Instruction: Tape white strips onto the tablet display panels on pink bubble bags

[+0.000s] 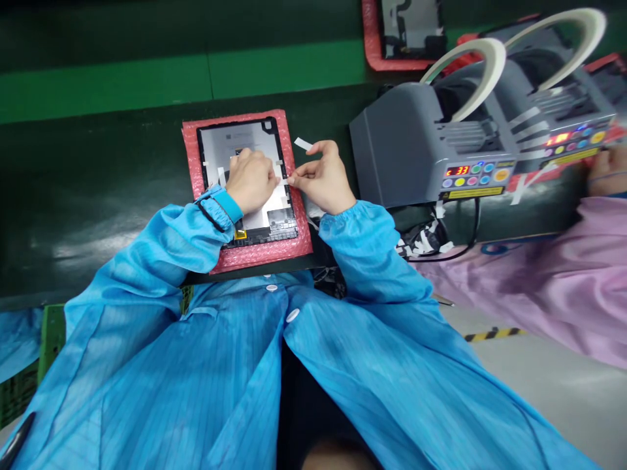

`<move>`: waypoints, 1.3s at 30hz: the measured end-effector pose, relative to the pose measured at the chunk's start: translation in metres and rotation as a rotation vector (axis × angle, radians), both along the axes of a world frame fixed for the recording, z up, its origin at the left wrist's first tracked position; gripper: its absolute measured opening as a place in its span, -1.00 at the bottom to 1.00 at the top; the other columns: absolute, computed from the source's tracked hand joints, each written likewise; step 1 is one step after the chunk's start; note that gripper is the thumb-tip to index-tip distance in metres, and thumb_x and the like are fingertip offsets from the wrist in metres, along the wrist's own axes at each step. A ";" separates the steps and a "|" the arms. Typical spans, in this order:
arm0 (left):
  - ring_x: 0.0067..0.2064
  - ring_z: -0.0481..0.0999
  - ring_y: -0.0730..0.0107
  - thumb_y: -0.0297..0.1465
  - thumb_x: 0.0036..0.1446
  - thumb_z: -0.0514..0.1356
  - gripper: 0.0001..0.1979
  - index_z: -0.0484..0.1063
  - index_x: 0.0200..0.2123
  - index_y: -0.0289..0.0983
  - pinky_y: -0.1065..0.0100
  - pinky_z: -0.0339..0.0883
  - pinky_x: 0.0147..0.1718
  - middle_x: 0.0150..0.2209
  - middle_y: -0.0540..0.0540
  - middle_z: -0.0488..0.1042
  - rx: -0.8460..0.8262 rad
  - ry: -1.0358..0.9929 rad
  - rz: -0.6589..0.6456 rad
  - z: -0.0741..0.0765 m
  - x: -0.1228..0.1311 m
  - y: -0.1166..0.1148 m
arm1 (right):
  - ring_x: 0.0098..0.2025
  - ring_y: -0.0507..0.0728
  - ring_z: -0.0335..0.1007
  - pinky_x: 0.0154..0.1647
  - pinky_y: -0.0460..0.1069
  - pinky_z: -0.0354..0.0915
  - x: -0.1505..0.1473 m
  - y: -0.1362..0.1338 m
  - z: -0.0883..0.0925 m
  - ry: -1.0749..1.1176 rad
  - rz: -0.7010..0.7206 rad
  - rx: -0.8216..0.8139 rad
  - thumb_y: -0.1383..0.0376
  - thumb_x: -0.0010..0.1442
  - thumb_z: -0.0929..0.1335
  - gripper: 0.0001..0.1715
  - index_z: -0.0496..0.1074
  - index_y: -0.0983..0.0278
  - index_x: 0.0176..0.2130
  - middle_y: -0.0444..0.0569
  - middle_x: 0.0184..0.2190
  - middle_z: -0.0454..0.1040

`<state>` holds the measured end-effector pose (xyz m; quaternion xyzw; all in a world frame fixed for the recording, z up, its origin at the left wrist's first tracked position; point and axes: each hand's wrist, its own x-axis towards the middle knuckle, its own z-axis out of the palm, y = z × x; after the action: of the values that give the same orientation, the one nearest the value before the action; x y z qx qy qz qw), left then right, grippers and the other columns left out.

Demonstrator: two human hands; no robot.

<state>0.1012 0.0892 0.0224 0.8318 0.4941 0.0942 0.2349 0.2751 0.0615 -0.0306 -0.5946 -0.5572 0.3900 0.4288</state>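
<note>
A tablet screen panel point(255, 220) with a black frame and silver back lies on a pink bubble-wrap sheet point(298, 247) on the bench. My left hand point(251, 181) rests over the panel, its fingers closed at the left end of a short white tape strip point(285, 182). At the panel's right edge, my right hand point(326, 179) pinches the other end of that strip between thumb and finger. A second white tape strip point(302, 143) sticks out from a raised fingertip of my right hand. Small white tabs line the panel's sides. My left hand hides the panel's middle.
Two grey tape dispensers point(401, 143) with large white tape rolls stand to the right; one display reads 33. Another panel point(411, 29) on pink wrap lies on the back shelf. A co-worker's pink sleeve point(597, 254) and hand point(607, 171) are at far right. A black cable point(476, 228) hangs below.
</note>
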 end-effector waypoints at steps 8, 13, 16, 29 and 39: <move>0.10 0.33 -0.21 -0.36 0.08 0.29 -0.83 0.41 -0.50 -0.28 -0.17 0.15 0.08 -0.26 -0.22 0.46 0.056 -0.092 0.001 -0.015 0.000 0.007 | -0.52 0.01 0.34 -0.40 0.03 0.39 0.007 0.008 -0.012 0.024 0.018 0.001 -0.07 -0.12 0.57 -0.20 0.19 0.16 -0.08 -0.19 -0.42 0.45; 0.04 0.36 -0.09 -0.27 0.01 0.38 -0.77 0.41 -0.43 -0.23 -0.06 0.18 0.05 -0.26 -0.16 0.47 0.059 -0.124 0.033 -0.011 -0.012 0.022 | -0.50 0.01 0.27 -0.38 0.03 0.37 0.022 0.000 -0.005 0.013 0.036 0.049 -0.31 -0.16 0.47 -0.19 0.24 0.16 -0.18 -0.22 -0.49 0.33; -0.03 0.41 0.08 -0.23 0.14 0.30 -0.82 0.43 -0.37 -0.19 0.05 0.22 0.01 -0.30 -0.10 0.48 0.081 -0.249 0.007 -0.005 -0.017 0.031 | -0.48 0.02 0.21 -0.40 0.01 0.32 0.022 -0.007 0.011 0.022 0.118 0.073 -0.41 -0.03 0.31 -0.25 0.25 0.16 -0.28 -0.19 -0.51 0.25; -0.12 0.49 0.15 -0.29 0.19 0.20 -0.80 0.48 -0.45 -0.22 0.08 0.27 0.01 -0.38 -0.12 0.51 0.038 -0.177 -0.148 -0.010 -0.018 0.038 | -0.43 0.05 0.20 -0.34 0.00 0.20 0.013 -0.011 0.028 -0.177 0.018 0.088 -0.34 0.07 0.31 -0.30 0.37 0.24 -0.39 -0.12 -0.52 0.29; -0.01 0.43 0.01 -0.23 0.18 0.22 -0.74 0.48 -0.47 -0.26 0.02 0.19 0.07 -0.32 -0.17 0.51 0.047 -0.105 -0.046 -0.019 -0.010 0.037 | -0.42 0.04 0.22 -0.31 -0.01 0.21 -0.007 0.005 0.024 -0.292 0.061 0.061 0.14 0.19 0.40 -0.69 0.31 0.25 -0.47 -0.12 -0.49 0.36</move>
<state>0.0912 0.1261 0.0032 0.8419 0.4597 0.1440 0.2432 0.2685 0.0665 -0.0064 -0.6143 -0.6432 0.2950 0.3491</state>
